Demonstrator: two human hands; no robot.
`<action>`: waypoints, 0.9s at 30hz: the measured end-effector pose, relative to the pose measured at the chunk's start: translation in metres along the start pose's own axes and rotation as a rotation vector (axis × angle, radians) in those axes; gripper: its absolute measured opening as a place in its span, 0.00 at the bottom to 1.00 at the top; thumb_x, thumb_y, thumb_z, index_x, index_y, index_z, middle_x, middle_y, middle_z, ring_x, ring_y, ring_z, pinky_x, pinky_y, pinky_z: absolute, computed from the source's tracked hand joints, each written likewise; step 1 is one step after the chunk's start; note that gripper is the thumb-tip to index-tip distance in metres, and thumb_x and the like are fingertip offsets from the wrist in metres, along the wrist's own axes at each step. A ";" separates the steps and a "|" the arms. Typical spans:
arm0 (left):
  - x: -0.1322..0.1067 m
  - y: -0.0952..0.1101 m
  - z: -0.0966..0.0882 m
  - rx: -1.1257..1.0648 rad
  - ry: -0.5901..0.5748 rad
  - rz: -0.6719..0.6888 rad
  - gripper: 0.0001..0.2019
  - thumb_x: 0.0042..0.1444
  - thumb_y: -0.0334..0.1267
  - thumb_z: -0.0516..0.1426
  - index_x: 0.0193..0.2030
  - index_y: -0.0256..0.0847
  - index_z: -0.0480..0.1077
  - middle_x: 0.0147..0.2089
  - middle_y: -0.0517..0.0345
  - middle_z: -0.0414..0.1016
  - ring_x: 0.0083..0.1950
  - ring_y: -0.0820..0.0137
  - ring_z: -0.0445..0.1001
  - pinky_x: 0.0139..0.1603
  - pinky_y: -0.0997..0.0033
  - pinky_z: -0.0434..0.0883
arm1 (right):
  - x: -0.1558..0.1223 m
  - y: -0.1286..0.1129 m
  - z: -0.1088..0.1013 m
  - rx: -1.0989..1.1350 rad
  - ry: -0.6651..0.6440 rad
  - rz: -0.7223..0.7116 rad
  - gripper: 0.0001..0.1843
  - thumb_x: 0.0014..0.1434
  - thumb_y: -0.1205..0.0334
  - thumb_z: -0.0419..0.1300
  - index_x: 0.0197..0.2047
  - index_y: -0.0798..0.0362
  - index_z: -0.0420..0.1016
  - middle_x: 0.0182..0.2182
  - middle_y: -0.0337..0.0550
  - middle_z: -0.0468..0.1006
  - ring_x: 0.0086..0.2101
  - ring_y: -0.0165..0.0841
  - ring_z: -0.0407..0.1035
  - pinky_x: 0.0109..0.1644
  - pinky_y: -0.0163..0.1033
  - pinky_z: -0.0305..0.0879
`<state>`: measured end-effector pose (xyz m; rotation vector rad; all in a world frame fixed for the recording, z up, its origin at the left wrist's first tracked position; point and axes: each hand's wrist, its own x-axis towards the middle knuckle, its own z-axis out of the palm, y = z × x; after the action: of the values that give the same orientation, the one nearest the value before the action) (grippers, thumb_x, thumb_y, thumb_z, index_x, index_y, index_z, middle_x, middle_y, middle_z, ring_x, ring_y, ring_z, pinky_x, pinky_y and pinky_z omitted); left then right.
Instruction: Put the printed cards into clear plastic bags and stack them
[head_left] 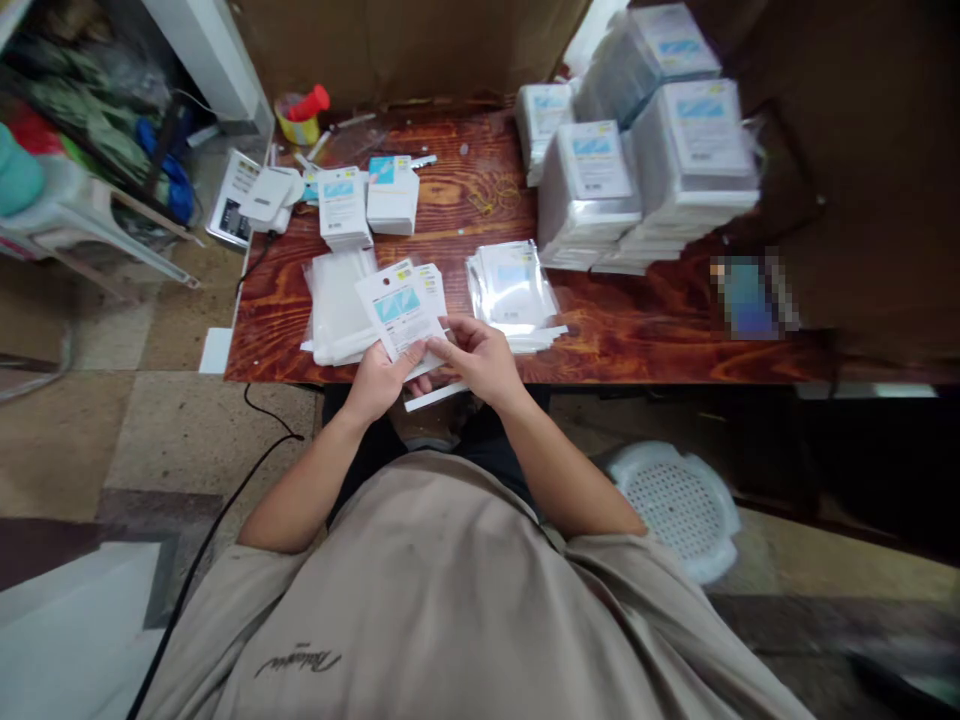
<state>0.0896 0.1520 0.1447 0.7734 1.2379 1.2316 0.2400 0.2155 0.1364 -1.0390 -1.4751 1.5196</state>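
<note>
At the near edge of the table [637, 345], the left hand [379, 380] and right hand [480, 355] both pinch a printed card packet [397, 308], with bare wood open toward 3 o'clock. Loose clear sleeves [337, 300] crowd 10 o'clock, a filled pile [514, 285] 1 o'clock, tall stacks [645, 170] 2 o'clock. At 11 o'clock a yellow cup [298, 128] holds a red item [311, 102].

The card [397, 305] you hold is white with a pale blue panel and, as far as the blur lets you tell, a small red mark near its top. Beneath it, your table [637, 330] shows red-brown wood with dark swirling grain. The stacked packs [645, 150] are white, labelled in blue and yellow. A yellow cup [298, 125] carries something red. Your shirt [450, 600] is beige with dark script; the stool [679, 505] is white, dotted with holes.
</note>
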 end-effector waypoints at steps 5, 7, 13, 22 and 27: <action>0.026 0.020 -0.034 0.665 0.446 0.228 0.23 0.56 0.54 0.66 0.50 0.40 0.72 0.42 0.49 0.78 0.41 0.62 0.78 0.48 0.61 0.75 | 0.032 0.011 -0.066 -0.172 0.410 0.004 0.19 0.56 0.52 0.65 0.46 0.56 0.77 0.34 0.44 0.79 0.34 0.35 0.74 0.44 0.43 0.73; 0.039 0.028 -0.061 0.994 0.678 0.257 0.25 0.56 0.50 0.67 0.53 0.35 0.71 0.54 0.37 0.75 0.58 0.50 0.74 0.65 0.51 0.67 | 0.043 0.021 -0.092 -0.479 0.559 0.096 0.18 0.55 0.56 0.66 0.46 0.57 0.77 0.32 0.45 0.78 0.36 0.39 0.73 0.48 0.49 0.71; 0.066 0.035 -0.123 1.139 0.722 -0.047 0.34 0.47 0.51 0.71 0.55 0.33 0.68 0.55 0.33 0.74 0.60 0.46 0.73 0.64 0.49 0.66 | 0.042 0.028 -0.085 -1.031 0.656 -0.044 0.19 0.60 0.56 0.63 0.51 0.60 0.75 0.50 0.63 0.76 0.54 0.52 0.67 0.60 0.58 0.63; 0.064 0.050 -0.141 1.158 0.633 -0.021 0.11 0.52 0.46 0.66 0.31 0.42 0.75 0.33 0.49 0.79 0.37 0.59 0.76 0.46 0.62 0.69 | 0.036 -0.025 -0.001 -1.299 -0.583 -0.461 0.15 0.63 0.58 0.66 0.46 0.63 0.81 0.49 0.58 0.79 0.51 0.47 0.71 0.56 0.46 0.65; 0.051 0.056 -0.137 1.246 0.591 0.063 0.16 0.63 0.46 0.56 0.33 0.39 0.78 0.37 0.38 0.81 0.45 0.51 0.79 0.51 0.57 0.69 | 0.038 -0.027 0.000 -1.429 -0.717 -0.478 0.14 0.70 0.66 0.54 0.46 0.63 0.80 0.48 0.60 0.79 0.47 0.44 0.74 0.50 0.44 0.65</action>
<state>-0.0624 0.1896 0.1530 1.3598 2.5433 0.6182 0.2254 0.2521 0.1620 -0.6639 -3.1815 0.2681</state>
